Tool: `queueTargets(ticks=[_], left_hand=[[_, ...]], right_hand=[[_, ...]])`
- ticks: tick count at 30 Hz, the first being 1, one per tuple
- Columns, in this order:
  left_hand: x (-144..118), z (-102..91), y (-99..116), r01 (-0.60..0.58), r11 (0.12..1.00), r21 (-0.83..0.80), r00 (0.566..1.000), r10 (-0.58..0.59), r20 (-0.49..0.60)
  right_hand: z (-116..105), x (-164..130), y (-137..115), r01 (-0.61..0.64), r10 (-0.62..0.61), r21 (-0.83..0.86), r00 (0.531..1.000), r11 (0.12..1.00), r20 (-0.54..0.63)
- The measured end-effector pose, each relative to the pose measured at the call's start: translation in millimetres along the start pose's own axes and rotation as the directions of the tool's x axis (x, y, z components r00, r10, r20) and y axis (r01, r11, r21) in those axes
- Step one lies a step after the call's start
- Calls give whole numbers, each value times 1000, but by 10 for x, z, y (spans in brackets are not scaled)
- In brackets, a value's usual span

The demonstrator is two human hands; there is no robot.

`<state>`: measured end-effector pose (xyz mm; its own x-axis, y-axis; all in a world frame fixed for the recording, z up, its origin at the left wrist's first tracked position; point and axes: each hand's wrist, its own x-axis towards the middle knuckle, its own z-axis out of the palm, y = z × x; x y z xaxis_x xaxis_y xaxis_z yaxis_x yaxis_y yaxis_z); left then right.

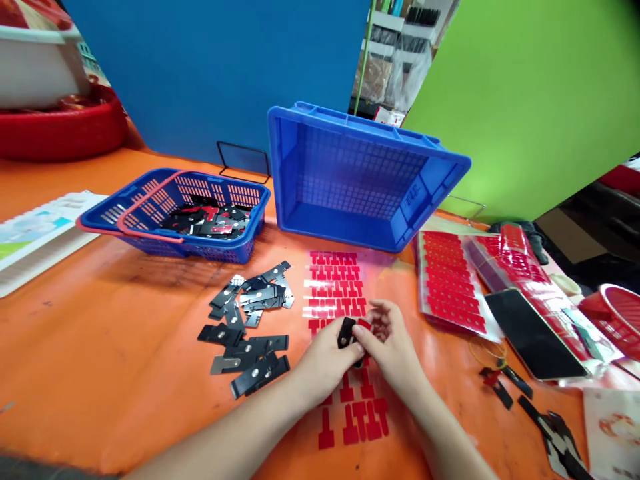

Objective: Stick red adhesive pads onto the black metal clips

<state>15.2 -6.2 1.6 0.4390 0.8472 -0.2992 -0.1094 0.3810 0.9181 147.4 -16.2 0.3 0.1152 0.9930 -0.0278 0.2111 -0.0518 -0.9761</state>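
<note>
While both hands meet over the middle of the bench (75, 347), the left hand (327, 363) has its grip closed on a small black metal piece (345, 331), pinched between thumb and fingers and held a little above the surface. The right hand (395, 347) touches the same piece from the other side; its fingertips grasp a small red sticker (365, 325) at the edge of the piece. Whether the sticker is already stuck on the metal, I cannot tell.

Directly under the hands lies a clear sheet of red T-shaped stickers (334, 283), reaching both beyond the hands and back toward the person. Near the wrists several places on the sheet are empty and only some stickers remain.

Just to the left of the left hand is a loose pile of black metal pieces (247, 320), flat on the orange bench, some overlapping, some showing a silver side. Further behind this pile stands a blue mesh basket (175, 213) with a red handle, and inside it are more black pieces with red parts on them.

Behind the sticker sheet a big blue crate (360, 177) is tipped on its side, with its opening facing the person.

To the right of the right hand more sheets of red stickers (453, 283) lie in a stack, and near them a dark phone (535, 333) rests face up. Closer to the person on that side a few black strips (550, 427) are scattered. At the far right edge, part of a red basket (617, 320) is visible.
</note>
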Motion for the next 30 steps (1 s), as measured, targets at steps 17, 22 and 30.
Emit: queueTargets(ticks=[17,22,30], left_hand=[[-466,-612,732,-110,873,-475,980,15,-201],[-830,-1039,655,32,986,161,934,28,-355],[-945,-1043,277,199,431,880,955,116,-273]], right_hand=[[-153,-21,-17,-25,28,-48,998,999,60],[-155,-80,-45,61,-40,-186,992,981,118],[-149,-63,-33,154,-105,-343,982,927,157]])
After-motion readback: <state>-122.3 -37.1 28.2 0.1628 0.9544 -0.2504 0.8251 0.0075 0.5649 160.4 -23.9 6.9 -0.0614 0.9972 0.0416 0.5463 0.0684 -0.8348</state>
